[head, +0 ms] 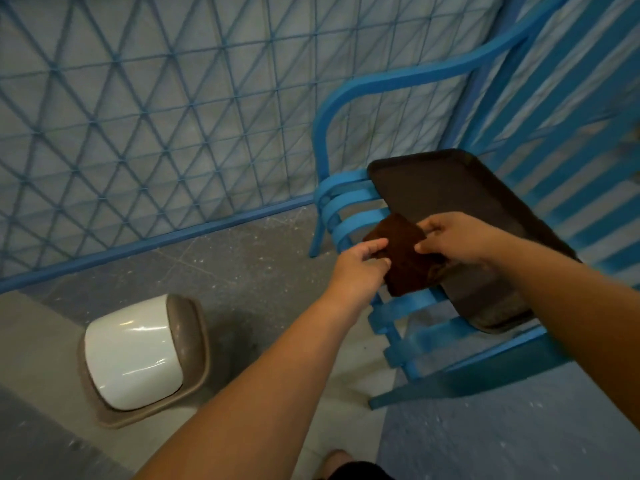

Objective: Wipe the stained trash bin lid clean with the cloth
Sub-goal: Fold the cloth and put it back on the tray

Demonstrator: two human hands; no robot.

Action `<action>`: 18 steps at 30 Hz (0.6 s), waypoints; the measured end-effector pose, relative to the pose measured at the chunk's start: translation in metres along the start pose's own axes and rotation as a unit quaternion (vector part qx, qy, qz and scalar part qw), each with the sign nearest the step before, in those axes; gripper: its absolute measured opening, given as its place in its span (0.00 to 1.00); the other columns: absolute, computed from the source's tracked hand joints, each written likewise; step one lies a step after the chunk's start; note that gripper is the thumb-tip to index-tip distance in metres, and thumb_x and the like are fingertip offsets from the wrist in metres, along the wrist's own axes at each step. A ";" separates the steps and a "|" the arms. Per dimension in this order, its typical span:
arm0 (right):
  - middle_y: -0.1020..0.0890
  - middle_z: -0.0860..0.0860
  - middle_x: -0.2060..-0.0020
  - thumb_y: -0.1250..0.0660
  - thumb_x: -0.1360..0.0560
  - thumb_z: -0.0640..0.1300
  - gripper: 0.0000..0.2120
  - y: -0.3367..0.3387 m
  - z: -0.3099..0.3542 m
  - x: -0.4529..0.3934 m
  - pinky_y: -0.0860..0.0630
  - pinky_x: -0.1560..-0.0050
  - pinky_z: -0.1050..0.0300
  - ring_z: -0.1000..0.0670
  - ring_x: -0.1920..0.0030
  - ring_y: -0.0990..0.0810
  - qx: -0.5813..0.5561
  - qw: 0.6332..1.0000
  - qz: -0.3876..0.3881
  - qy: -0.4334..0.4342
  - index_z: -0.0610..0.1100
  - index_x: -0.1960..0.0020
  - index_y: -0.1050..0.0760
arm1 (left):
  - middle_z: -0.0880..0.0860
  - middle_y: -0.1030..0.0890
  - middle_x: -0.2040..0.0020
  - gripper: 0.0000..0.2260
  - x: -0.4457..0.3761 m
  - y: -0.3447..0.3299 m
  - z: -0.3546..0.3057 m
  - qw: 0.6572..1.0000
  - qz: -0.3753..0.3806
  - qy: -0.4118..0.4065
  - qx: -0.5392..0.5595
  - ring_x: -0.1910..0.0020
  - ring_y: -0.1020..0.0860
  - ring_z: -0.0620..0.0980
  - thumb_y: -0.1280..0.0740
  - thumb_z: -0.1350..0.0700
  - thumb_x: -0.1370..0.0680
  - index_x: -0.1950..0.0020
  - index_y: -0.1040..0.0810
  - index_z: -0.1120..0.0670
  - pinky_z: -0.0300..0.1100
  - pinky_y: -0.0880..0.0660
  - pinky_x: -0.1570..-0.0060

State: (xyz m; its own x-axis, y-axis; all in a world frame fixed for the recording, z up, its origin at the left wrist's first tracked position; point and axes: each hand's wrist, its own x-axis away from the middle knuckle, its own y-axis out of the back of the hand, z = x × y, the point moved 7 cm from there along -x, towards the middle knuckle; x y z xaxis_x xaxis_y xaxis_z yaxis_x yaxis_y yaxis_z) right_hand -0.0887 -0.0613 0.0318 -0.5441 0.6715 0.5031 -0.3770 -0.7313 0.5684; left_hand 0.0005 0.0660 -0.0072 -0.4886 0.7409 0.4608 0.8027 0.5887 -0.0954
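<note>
Cloth (403, 258): dark brown, folded, held over the near edge of a dark tray (446, 188) at 3 o'clock from frame centre. Left hand (360, 268): thumb and fingers pinch the cloth's left edge. Right hand (450, 237): fingers curled, gripping the cloth's right side. Tray: lies on the slatted seat of a blue chair (349, 199). Trash bin (138, 355): at 8 o'clock on the floor, well apart from the hands; white swing lid (131, 351) set in a taupe rim. Blue lattice fence (156, 116): at 11 o'clock, behind.
</note>
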 end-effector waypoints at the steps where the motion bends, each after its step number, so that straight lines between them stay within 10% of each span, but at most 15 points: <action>1: 0.18 0.45 0.57 0.32 0.26 0.36 0.07 0.008 -0.005 -0.005 0.20 0.55 0.50 0.47 0.58 0.19 0.021 1.000 -0.004 -0.006 0.47 0.55 0.23 | 0.55 0.25 0.34 0.18 -0.007 -0.009 0.001 1.000 0.010 0.001 -0.020 0.39 0.24 0.52 0.37 0.64 0.22 0.33 0.26 0.54 0.44 0.26 0.39; 10: 0.17 0.43 0.52 0.30 0.28 0.38 0.05 0.066 -0.051 -0.048 0.21 0.45 0.45 0.44 0.50 0.18 0.089 0.991 -0.051 -0.090 0.47 0.55 0.22 | 0.56 0.37 0.26 0.25 -0.050 -0.088 -0.004 0.964 0.133 -0.056 -0.222 0.28 0.34 0.55 0.38 0.57 0.20 0.23 0.39 0.53 0.47 0.36 0.29; 18: 0.23 0.45 0.42 0.26 0.30 0.43 0.24 0.082 -0.070 -0.061 0.27 0.46 0.52 0.46 0.43 0.24 0.201 0.962 -0.168 -0.071 0.48 0.35 0.28 | 0.52 0.45 0.24 0.23 -0.065 -0.107 -0.023 0.768 0.073 -0.215 -0.599 0.26 0.47 0.54 0.41 0.49 0.20 0.25 0.38 0.50 0.52 0.48 0.29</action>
State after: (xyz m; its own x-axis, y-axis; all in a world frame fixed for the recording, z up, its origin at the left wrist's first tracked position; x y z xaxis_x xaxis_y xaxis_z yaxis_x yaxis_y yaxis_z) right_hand -0.1390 -0.1711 0.0022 -0.3237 0.8923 0.3147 -0.1771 -0.3839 0.9062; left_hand -0.0453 -0.0529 -0.0067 -0.2249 0.9604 0.1646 0.4724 -0.0403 0.8805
